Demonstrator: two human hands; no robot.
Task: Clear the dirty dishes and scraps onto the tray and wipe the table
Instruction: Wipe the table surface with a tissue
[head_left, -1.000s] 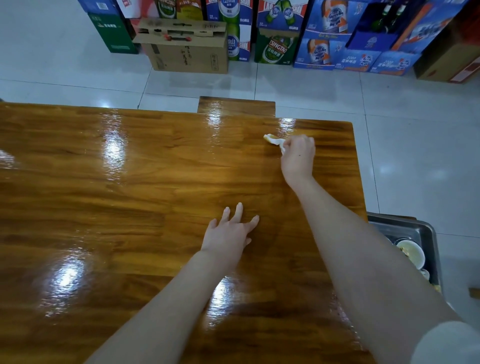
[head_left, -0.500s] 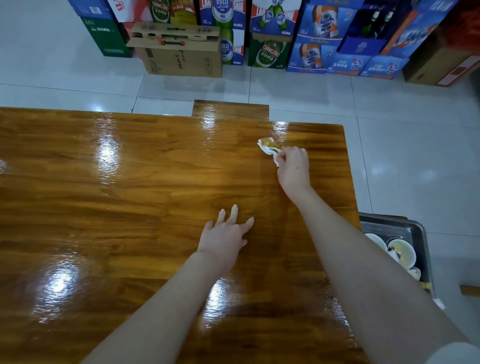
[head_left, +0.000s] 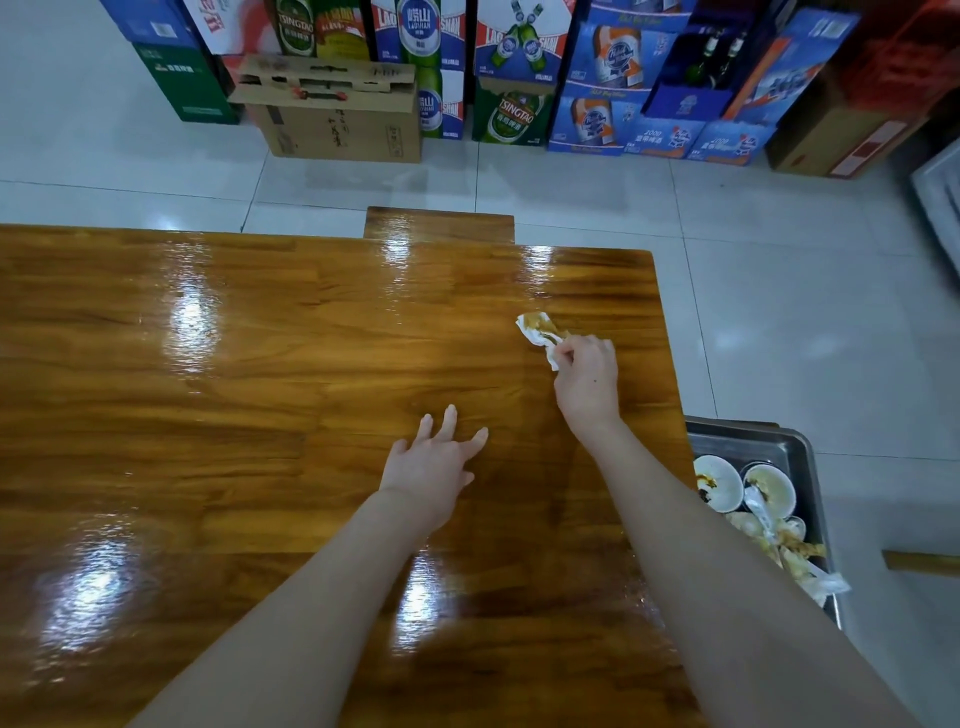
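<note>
The right hand (head_left: 587, 382) reaches far across the table (head_left: 234, 415), arm outstretched, fingers curled and pinching a stained tissue (head_left: 540, 335) that lies on the wood near the table's far right corner. The left hand (head_left: 434, 462) rests flat mid-table — fingers spread, holding nothing. The tray (head_left: 748, 441) of dishes sits off the table's right edge.

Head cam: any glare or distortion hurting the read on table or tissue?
Head view: bright glare patches streak the glossy table, none over the stained tissue the right hand pinches; wide-angle bending tilts the beer cartons near the top corners.
</note>
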